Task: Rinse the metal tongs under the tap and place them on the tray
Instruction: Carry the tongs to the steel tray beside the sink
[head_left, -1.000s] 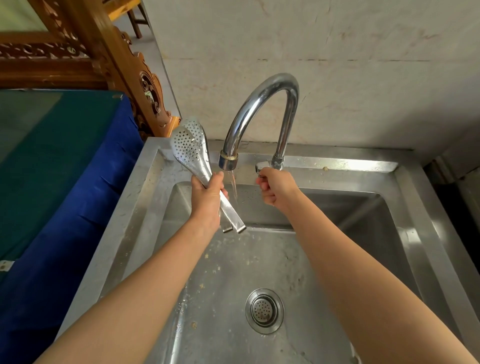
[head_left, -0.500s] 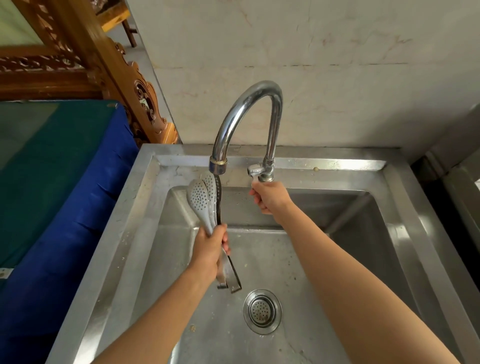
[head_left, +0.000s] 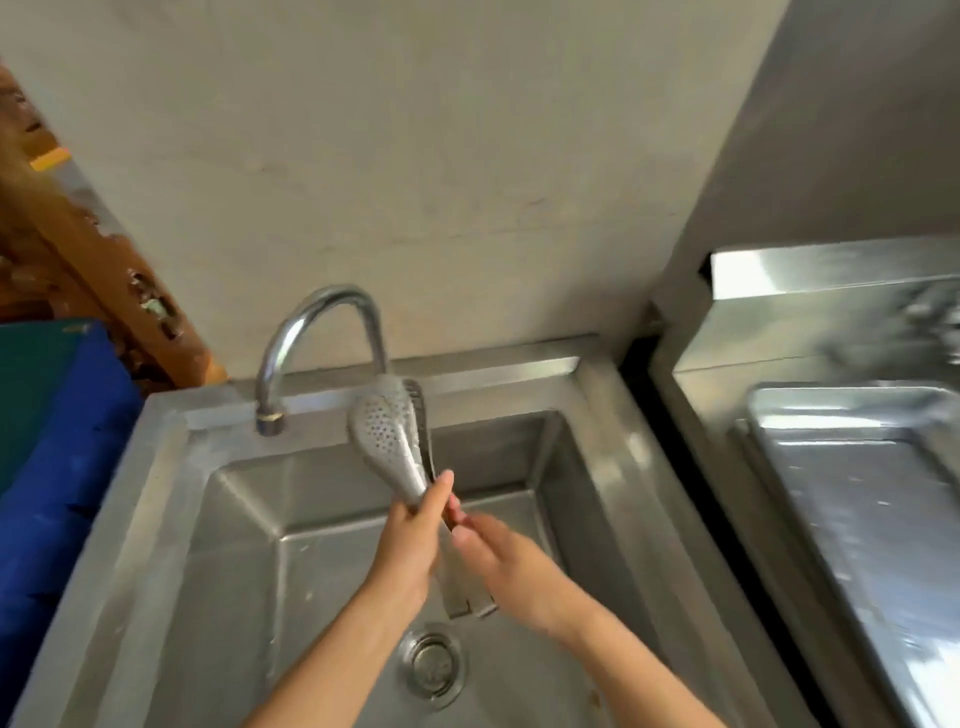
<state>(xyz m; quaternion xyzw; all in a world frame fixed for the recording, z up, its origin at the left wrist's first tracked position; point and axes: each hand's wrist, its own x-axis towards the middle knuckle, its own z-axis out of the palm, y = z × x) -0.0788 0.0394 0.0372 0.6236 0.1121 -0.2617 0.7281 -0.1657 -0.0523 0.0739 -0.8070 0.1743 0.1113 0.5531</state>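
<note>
Holding rinsed tongs (head_left: 395, 447) upright, left hand (head_left: 410, 545) clenched round handles, right hand (head_left: 498, 556) closing on them; next needing carrying to tray (head_left: 831, 415).

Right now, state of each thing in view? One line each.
tongs: closed, head up, held over the basin
left hand: gripping the tongs' handle
right hand: on the tongs' lower handle
tap: no water visible at the spout
sink: basin wet, nothing lying in it
drain: strainer in place
tray: no tongs on it yet

No legible text or labels.
</note>
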